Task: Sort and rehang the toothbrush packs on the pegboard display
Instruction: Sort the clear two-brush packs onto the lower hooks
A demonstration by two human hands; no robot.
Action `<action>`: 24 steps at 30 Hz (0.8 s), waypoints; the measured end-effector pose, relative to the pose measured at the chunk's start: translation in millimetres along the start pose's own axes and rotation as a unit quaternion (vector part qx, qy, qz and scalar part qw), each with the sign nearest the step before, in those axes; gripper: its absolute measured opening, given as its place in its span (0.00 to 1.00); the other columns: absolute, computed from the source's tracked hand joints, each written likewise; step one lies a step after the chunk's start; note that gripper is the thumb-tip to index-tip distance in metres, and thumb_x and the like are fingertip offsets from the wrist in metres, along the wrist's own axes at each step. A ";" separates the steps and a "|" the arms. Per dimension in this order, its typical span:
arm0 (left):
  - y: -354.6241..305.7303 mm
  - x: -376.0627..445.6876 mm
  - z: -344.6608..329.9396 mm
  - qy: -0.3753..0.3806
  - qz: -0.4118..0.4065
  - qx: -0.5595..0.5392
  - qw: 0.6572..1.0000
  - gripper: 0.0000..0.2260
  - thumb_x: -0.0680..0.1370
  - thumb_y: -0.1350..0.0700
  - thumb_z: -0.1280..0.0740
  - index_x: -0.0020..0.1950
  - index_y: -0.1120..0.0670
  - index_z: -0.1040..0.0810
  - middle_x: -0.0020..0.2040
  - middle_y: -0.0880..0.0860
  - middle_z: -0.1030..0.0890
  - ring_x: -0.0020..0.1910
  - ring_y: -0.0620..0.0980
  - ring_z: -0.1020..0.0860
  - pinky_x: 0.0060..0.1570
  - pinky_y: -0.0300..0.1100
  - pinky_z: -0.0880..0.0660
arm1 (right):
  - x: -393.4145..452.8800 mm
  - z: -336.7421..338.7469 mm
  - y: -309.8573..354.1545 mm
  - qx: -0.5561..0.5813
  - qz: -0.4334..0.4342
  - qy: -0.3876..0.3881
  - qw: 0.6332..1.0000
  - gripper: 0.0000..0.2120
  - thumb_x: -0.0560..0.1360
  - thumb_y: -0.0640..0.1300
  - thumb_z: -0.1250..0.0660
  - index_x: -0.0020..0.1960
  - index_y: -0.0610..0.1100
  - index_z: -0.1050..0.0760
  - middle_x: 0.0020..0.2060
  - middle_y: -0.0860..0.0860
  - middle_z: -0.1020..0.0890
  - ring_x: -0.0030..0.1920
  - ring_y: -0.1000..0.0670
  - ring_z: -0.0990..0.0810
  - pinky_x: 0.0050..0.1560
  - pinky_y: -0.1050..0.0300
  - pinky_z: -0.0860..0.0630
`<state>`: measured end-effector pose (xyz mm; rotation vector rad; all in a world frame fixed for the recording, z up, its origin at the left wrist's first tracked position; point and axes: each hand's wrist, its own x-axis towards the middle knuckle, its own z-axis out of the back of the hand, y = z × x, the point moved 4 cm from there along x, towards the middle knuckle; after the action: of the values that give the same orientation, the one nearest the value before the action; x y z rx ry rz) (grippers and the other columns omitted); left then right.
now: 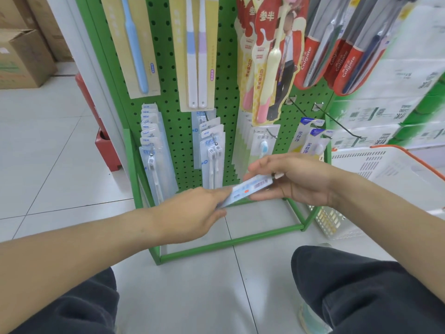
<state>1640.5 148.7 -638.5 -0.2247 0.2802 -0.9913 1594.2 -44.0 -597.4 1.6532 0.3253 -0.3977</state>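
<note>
A person crouches on a tiled floor facing a green pegboard stand, knees in dark trousers at the bottom of the view. Both hands hold one toothbrush pack between them, low in front of the pegboard's base, lying nearly flat with its printed back and barcode upward. The left hand pinches the pack's near end between thumb and curled fingers. The right hand grasps the far end, thumb on top and fingers curled beneath. On the pegboard's lowest row hang stacks of pale blue packs at its left, more packs at its middle, and a few yellow and blue packs toward its right. Two bare hooks jut from the pegboard's right side. A white basket with an orange rim sits just right of the pegboard.
</note>
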 end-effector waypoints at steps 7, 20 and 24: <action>25.5 6.5 1.2 -0.076 0.074 -0.126 0.986 0.05 0.80 0.54 0.33 0.49 0.54 0.20 0.39 0.55 0.16 0.42 0.55 0.18 0.47 0.52 0.19 | -7.3 -1.6 10.6 0.008 0.046 0.101 0.994 0.16 0.73 0.40 0.27 0.59 0.39 0.23 0.51 0.41 0.16 0.59 0.36 0.17 0.61 0.45 0.19; 30.9 9.6 20.1 -0.213 0.096 -0.423 0.876 0.03 0.81 0.60 0.33 0.52 0.58 0.20 0.45 0.56 0.13 0.48 0.58 0.15 0.51 0.54 0.17 | 36.9 -20.6 9.6 -0.156 0.276 -0.118 0.941 0.05 0.78 0.38 0.28 0.52 0.39 0.22 0.30 0.50 0.20 0.30 0.48 0.22 0.40 0.45 0.18; 39.6 11.8 21.6 -0.230 0.124 -0.422 0.868 0.04 0.82 0.61 0.34 0.50 0.58 0.21 0.43 0.56 0.13 0.47 0.58 0.15 0.48 0.49 0.16 | 45.4 -26.0 8.4 -0.178 0.286 -0.155 0.929 0.07 0.78 0.40 0.27 0.46 0.48 0.24 0.32 0.50 0.18 0.30 0.49 0.20 0.35 0.50 0.18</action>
<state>1685.0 160.9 -632.1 -1.1820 0.2796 -0.4790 1640.5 -20.1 -607.3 1.2282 -0.3097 -0.1386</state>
